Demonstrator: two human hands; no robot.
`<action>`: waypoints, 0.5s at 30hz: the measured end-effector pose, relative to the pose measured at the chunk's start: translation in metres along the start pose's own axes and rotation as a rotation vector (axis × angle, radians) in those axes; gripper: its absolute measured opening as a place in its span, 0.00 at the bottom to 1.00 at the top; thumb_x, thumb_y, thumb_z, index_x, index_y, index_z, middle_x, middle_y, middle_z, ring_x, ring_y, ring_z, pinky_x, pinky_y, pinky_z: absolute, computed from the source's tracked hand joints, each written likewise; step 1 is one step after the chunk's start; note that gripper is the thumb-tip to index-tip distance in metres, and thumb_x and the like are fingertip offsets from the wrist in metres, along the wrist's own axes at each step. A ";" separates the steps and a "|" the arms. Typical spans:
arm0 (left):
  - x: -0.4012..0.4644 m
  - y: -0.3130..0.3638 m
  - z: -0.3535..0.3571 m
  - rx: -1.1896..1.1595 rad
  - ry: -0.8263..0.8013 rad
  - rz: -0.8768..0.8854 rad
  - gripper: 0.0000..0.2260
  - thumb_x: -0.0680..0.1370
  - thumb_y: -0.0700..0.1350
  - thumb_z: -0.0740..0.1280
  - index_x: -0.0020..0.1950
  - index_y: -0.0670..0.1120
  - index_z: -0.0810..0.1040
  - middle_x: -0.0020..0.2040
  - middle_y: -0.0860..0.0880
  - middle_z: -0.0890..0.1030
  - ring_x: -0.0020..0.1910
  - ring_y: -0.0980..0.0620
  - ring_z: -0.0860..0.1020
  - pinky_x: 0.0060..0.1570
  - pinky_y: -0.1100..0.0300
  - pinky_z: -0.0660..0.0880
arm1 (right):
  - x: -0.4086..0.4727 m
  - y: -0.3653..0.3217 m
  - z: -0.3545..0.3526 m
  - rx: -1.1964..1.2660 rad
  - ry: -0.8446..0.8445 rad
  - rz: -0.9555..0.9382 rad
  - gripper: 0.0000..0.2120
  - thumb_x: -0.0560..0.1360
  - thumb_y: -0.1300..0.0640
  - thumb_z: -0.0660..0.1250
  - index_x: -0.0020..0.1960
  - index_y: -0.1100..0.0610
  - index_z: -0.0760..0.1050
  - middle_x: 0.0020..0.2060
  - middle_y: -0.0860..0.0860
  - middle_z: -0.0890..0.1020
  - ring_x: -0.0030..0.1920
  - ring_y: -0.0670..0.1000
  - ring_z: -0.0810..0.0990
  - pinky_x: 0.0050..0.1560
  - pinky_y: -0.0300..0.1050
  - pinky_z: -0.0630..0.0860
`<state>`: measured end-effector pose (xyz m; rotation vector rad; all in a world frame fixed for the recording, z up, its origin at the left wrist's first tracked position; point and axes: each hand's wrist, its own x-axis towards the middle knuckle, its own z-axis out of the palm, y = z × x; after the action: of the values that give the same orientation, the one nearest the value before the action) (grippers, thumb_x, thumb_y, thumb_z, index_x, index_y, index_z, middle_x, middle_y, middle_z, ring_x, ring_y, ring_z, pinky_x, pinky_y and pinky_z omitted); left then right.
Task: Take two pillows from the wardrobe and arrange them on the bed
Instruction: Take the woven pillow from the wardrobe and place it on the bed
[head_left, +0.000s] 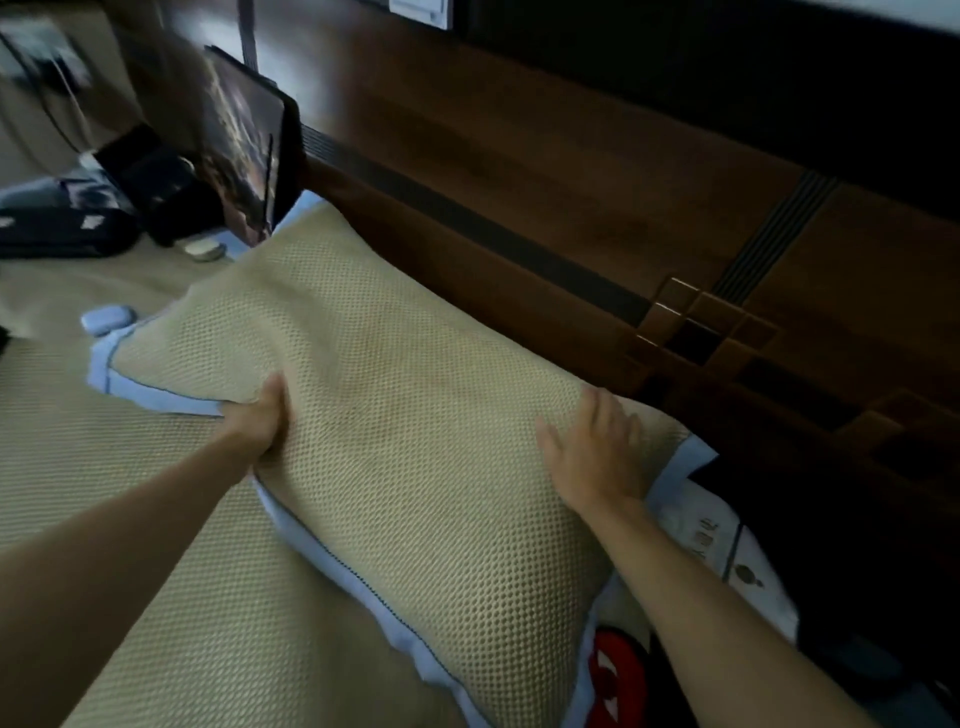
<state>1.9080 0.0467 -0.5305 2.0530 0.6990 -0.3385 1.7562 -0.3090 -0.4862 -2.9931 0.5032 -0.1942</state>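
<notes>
Lying on the bed (104, 467), a tan mesh-covered pillow (405, 415) with a pale blue border, its long side set against the dark wooden headboard (519, 171). Left hand (260, 415) closed on the near left edge of the pillow, fingers tucked out of sight under the fabric, thumb on top, bunching the cover there. Right hand (597, 447) spread flat and open on the pillow's right end, fingers splayed, palm pressing down, gripping nothing. Both bare forearms reaching in from the bottom of the view. Bed surface covered in the same tan mesh material as the pillow. Under the pillow's right end, a white cloth (727, 545) with printed marks, too blurred to read, and below that a red and black shape (618, 675), unclear what. At the far left corner of the bed, a tablet (249, 140) propped upright by the headboard, a dark bag (57, 218) next to it, and two small pale cases (106, 318) near the pillow's far left corner. Only one pillow clearly seen.
</notes>
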 end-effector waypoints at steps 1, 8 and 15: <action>-0.008 -0.006 -0.011 0.086 0.043 0.032 0.43 0.78 0.67 0.57 0.78 0.36 0.51 0.77 0.34 0.60 0.73 0.34 0.63 0.72 0.41 0.61 | -0.018 -0.009 0.001 0.023 -0.067 -0.034 0.36 0.79 0.34 0.49 0.79 0.56 0.52 0.77 0.60 0.59 0.76 0.59 0.57 0.75 0.62 0.53; -0.186 0.018 -0.016 0.627 -0.260 0.555 0.29 0.82 0.57 0.57 0.79 0.46 0.55 0.78 0.41 0.58 0.72 0.37 0.65 0.70 0.37 0.62 | -0.123 -0.049 -0.099 0.196 -0.329 -0.080 0.36 0.81 0.36 0.50 0.81 0.53 0.43 0.80 0.54 0.44 0.79 0.54 0.43 0.77 0.56 0.43; -0.458 0.049 -0.049 0.699 -0.310 1.089 0.30 0.81 0.55 0.60 0.80 0.52 0.52 0.77 0.45 0.64 0.68 0.42 0.71 0.61 0.47 0.72 | -0.320 -0.004 -0.242 0.254 -0.135 0.025 0.30 0.81 0.40 0.57 0.76 0.56 0.61 0.73 0.54 0.67 0.73 0.55 0.63 0.74 0.53 0.59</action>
<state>1.5686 -0.0922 -0.2473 2.5905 -0.8605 -0.2499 1.4227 -0.2182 -0.2815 -2.7283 0.4627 -0.0483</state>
